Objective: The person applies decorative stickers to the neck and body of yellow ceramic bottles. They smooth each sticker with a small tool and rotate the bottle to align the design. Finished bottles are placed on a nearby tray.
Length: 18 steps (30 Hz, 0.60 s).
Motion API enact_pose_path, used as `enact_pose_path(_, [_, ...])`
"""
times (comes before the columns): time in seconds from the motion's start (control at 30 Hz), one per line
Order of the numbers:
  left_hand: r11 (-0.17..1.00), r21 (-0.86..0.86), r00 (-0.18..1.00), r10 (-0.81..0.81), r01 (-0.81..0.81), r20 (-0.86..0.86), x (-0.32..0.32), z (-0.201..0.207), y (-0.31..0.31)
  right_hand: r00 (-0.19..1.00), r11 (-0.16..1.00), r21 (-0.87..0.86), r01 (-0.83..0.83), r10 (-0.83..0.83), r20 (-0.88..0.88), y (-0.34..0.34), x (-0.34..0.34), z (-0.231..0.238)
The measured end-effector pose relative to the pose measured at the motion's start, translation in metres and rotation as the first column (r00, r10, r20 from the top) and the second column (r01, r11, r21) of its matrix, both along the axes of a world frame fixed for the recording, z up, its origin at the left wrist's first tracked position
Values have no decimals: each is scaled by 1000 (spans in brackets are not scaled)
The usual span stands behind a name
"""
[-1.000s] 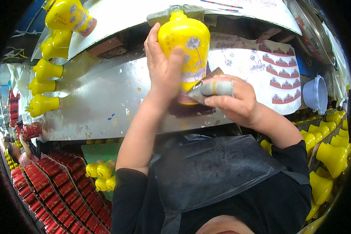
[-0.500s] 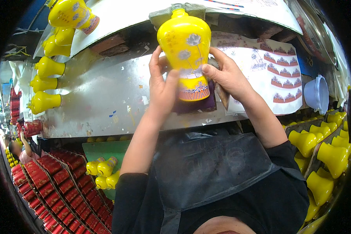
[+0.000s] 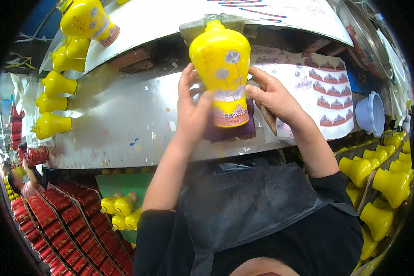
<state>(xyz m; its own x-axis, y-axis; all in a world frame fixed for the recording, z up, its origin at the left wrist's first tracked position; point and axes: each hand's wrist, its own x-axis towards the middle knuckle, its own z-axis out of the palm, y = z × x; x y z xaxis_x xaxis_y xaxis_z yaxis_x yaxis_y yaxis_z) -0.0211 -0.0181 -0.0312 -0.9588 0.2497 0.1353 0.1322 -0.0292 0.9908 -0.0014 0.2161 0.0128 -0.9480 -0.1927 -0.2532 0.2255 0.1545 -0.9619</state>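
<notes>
A yellow vase-shaped bottle (image 3: 220, 55) with grey lotus pictures and a patterned band round its base lies with its neck pointing away from me. Its neck end rests on a grey cushion (image 3: 193, 31), and a purple pad (image 3: 225, 134) shows under its base. My left hand (image 3: 192, 106) is curved along the bottle's left side, thumb at the edge; the other fingertips are partly hidden. On the right side, my right hand (image 3: 276, 97) has its thumb against the bottle. A flat brown pointed tool (image 3: 268, 119) sticks out from under that hand, its grip hidden.
Printed decal sheets (image 3: 329, 99) lie right of the bottle, beside a pale blue bucket (image 3: 371, 112). Plain yellow bottles (image 3: 55, 125) line the metal table's left end; a decorated bottle (image 3: 89, 20) stands behind. Racks of red items (image 3: 55, 207) and yellow bottles (image 3: 391, 184) flank me.
The whole view has shifted slightly, so the bottle appears lower. Both thumbs have slid from the bottle's front toward its edges. More of the brown tool shows under my right hand.
</notes>
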Motion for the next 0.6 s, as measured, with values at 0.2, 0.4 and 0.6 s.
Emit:
enact_pose_path(0.2, [939,-310,948,48,-151,-315,-5,20,19,977,994,-35,103,-108,-186,-9,-2,-3])
enact_pose_path(0.4, [912,-372,966,84,-174,-246,-7,25,35,988,988,8,152,-152,13,8,-14,0])
enact_pose_path(0.6, [919,-372,979,62,-133,-195,-6,24,30,878,951,-267,155,-257,-404,9,-10,27])
